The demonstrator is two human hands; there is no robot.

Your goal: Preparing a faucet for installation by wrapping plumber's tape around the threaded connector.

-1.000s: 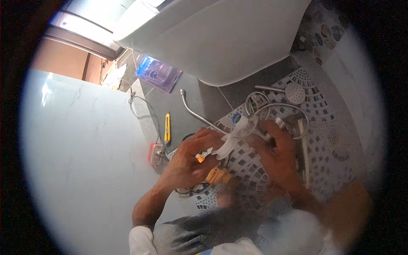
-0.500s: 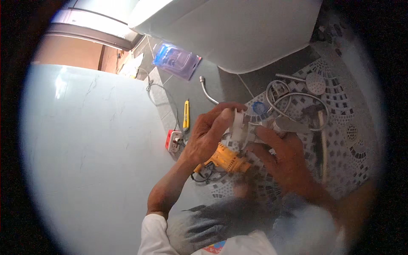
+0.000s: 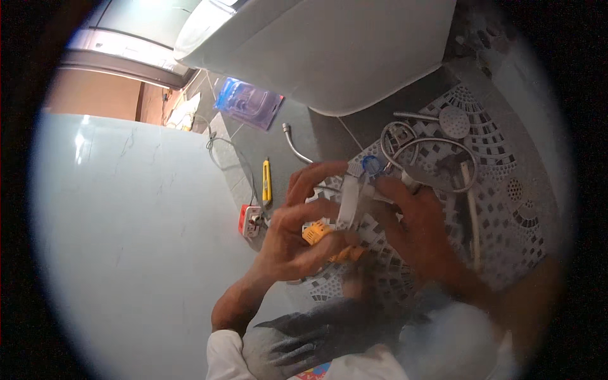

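Observation:
In front of me, my left hand [image 3: 294, 231] holds a white, ring-like piece [image 3: 348, 202] edge-on, with fingers curved above it and the thumb below. My right hand [image 3: 415, 218] pinches the right side of the same piece, where a short pale stem seems to join it. Blur and my fingers hide the detail there. A blue ring [image 3: 372, 165] lies on the mosaic floor just beyond my right fingertips. Beneath my left hand is a yellow power tool [image 3: 316, 233], partly covered by my fingers.
A shower head [image 3: 454, 122] with a coiled metal hose [image 3: 472, 166] lies at right. A yellow cutter [image 3: 266, 180], a red-and-white power socket [image 3: 249, 220] and clear packaging [image 3: 250, 103] are at left. A white fixture [image 3: 354, 50] stands beyond; a large pale panel [image 3: 139, 240] fills the left.
My left hand has shifted its hold, its fingers opening wider around the white piece and its thumb dropping lower. The whole view has slid slightly left.

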